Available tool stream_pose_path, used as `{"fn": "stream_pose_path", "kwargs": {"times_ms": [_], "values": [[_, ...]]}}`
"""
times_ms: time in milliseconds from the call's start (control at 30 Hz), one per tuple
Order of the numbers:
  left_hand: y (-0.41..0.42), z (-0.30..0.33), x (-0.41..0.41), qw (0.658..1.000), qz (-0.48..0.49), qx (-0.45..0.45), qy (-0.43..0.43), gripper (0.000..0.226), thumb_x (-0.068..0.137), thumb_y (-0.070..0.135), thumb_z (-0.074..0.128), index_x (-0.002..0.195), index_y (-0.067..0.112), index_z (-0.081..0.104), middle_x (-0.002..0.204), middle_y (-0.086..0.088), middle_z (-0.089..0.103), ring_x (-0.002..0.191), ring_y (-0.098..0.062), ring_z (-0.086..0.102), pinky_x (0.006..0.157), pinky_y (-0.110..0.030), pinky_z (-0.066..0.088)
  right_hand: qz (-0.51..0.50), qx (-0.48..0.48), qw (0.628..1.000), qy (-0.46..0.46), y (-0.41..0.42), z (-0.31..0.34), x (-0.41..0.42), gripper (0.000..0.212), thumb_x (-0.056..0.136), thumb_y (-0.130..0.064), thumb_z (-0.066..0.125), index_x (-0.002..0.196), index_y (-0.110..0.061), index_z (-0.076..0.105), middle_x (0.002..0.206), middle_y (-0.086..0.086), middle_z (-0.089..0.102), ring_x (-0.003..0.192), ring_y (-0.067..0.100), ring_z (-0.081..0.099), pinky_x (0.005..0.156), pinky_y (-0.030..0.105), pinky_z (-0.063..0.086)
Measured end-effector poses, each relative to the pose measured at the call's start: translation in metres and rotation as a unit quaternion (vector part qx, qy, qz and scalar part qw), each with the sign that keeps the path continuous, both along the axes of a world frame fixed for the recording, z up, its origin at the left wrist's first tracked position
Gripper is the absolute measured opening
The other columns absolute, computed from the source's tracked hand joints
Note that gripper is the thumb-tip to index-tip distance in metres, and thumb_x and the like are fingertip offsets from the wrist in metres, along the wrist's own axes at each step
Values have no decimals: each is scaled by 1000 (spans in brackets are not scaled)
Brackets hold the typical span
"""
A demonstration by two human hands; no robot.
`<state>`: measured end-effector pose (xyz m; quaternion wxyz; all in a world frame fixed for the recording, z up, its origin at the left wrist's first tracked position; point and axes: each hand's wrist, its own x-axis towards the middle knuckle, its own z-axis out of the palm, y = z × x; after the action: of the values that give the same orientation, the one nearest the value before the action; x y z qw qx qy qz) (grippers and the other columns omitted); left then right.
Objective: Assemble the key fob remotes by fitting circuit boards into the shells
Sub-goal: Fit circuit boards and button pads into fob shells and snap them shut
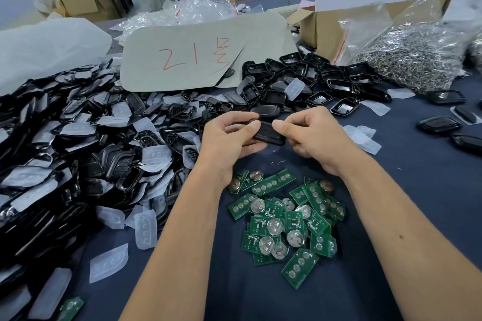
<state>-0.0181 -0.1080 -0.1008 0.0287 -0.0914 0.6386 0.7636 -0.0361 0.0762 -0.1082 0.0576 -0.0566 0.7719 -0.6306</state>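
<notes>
A black key fob shell (270, 133) is held above the dark blue table between both hands. My left hand (229, 138) grips its left end, thumb on top. My right hand (313, 135) pinches its right end with thumb and curled fingers. Whether a board sits inside the shell is hidden. Below my hands lies a heap of green circuit boards (284, 221), many with round metal battery clips. A big pile of black shells and translucent button pads (78, 154) fills the left side. More black shell halves (313, 83) lie behind my hands.
A grey card with red writing (198, 57) lies at the back. A clear bag of metal rings (417, 55) and a cardboard box (328, 28) stand back right. A few assembled fobs (440, 125) lie at the right. One green board (70, 309) sits near the front left.
</notes>
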Motion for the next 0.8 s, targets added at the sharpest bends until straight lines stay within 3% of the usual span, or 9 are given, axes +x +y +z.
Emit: {"fn": "stream_pose_path", "kwargs": {"times_ms": [133,233,333,400,500,567,667,800], "values": [[14,3,0,998,0,-63,-6,10,88,3,79,97,3,77,77,-12,76,64,-19,73,64,-26,62,-36,182,982,21,13,12,7,33,96,-39,71,73,-16,78,57,-3,62,48,10,48,56,28,41],[41,5,-1,997,-42,-71,-7,7,85,1,82,90,1,77,70,-7,73,60,-17,71,62,-24,61,-167,273,942,101,27,29,14,17,92,-30,74,79,-22,81,68,-10,70,70,9,66,69,29,51],[78,9,-4,987,-155,10,-29,7,93,-4,69,98,-1,72,86,-13,77,73,-21,77,65,-23,61,-248,262,909,208,26,56,17,15,91,-24,73,77,-23,78,58,-17,60,58,0,57,59,13,42],[92,16,-10,969,-202,117,-82,20,102,-4,54,118,-7,64,94,-20,76,75,-24,78,67,-26,63,-243,232,911,240,25,70,16,16,89,-22,74,73,-22,76,52,-19,54,49,-3,52,55,7,34],[84,20,-24,956,-177,195,-128,37,107,10,51,139,-7,54,119,-34,68,90,-37,77,74,-34,65,-234,228,920,217,30,75,13,21,89,-22,74,68,-23,72,49,-18,51,46,-5,50,54,8,32],[73,21,-28,954,-173,212,-120,36,109,16,48,135,-7,57,115,-34,70,95,-40,76,73,-34,64,-224,267,922,168,34,66,13,22,90,-22,73,68,-19,73,52,-13,56,51,-1,54,55,14,38],[66,21,-25,963,-156,194,-104,33,109,19,49,127,-7,60,104,-28,75,91,-34,78,72,-30,64,-206,297,927,99,34,48,14,16,90,-21,71,75,-21,77,73,-4,71,77,16,68,70,30,54],[69,15,-19,981,-110,124,-96,28,107,16,53,118,-7,64,97,-20,78,81,-25,78,74,-28,63,-195,315,927,53,26,30,11,11,89,-21,70,81,-24,77,89,2,74,88,23,69,69,28,48]]}}
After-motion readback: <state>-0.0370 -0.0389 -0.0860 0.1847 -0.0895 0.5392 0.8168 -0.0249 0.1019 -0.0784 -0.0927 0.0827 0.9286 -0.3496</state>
